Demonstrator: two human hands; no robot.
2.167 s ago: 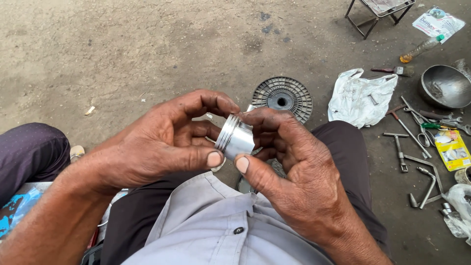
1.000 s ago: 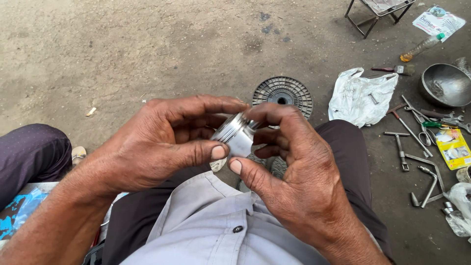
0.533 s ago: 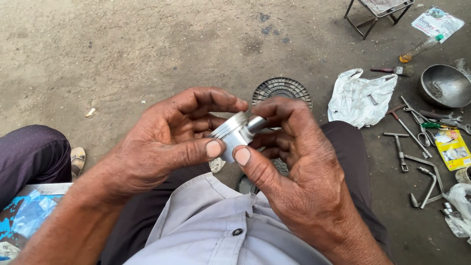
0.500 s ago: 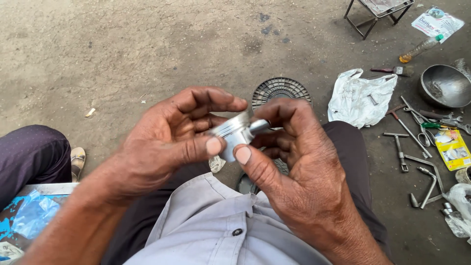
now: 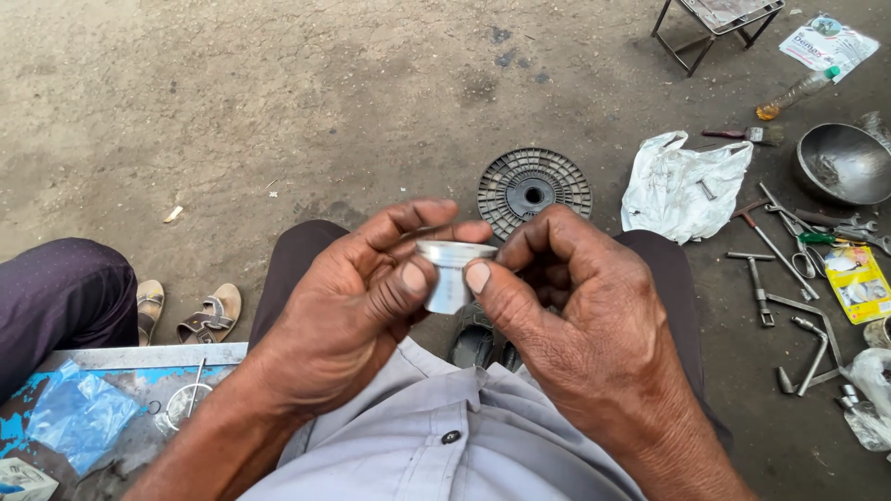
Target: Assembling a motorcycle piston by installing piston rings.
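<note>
Your left hand (image 5: 348, 311) and your right hand (image 5: 580, 315) both grasp one small metal cylinder (image 5: 452, 276), held in the air above your lap, thumbs pressing on its side; the grip is only by fingertips, so I judge it can slip and fall to the dirty ground (image 5: 278, 102), taking grit. On the ground you have one ribbed black disc (image 5: 534, 188), one white plastic bag (image 5: 685, 182), one metal bowl (image 5: 843, 163), two sandals (image 5: 190, 311).
</note>
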